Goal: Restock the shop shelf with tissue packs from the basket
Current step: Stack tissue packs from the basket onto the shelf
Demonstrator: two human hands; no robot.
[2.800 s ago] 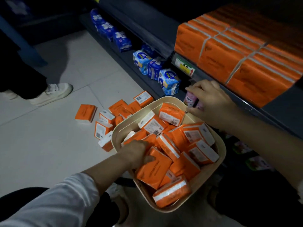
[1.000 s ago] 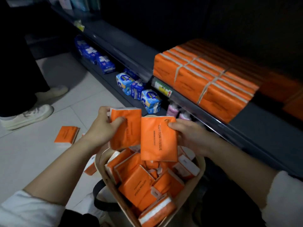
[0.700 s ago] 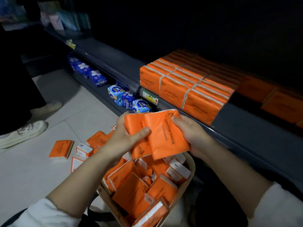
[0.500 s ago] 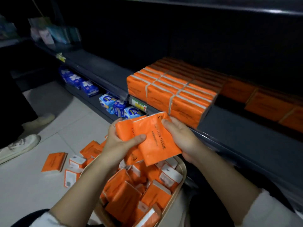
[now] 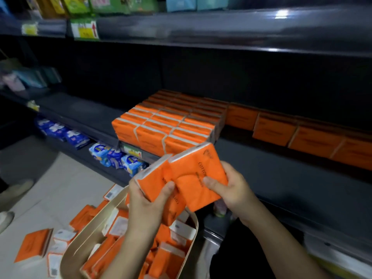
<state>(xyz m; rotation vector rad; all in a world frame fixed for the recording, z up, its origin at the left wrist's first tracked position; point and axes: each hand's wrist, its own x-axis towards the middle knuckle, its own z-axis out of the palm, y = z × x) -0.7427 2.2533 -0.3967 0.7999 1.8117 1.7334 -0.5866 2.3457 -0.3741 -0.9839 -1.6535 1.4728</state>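
Observation:
My left hand grips one orange tissue pack and my right hand grips a second orange tissue pack. The two packs overlap in front of the dark shelf, raised above the beige basket. Several more orange packs lie jumbled in the basket. A block of orange packs stands stacked on the shelf just beyond my hands, and a row of orange packs runs along the shelf's back to the right.
Loose orange packs lie on the tiled floor left of the basket. Blue packages fill the lowest shelf. An upper shelf with price tags overhangs. A person's shoes are at the far left.
Both hands lifted a pack each out of the basket, brought them together and raised them toward the shelf. The view tilted up, showing the upper shelf.

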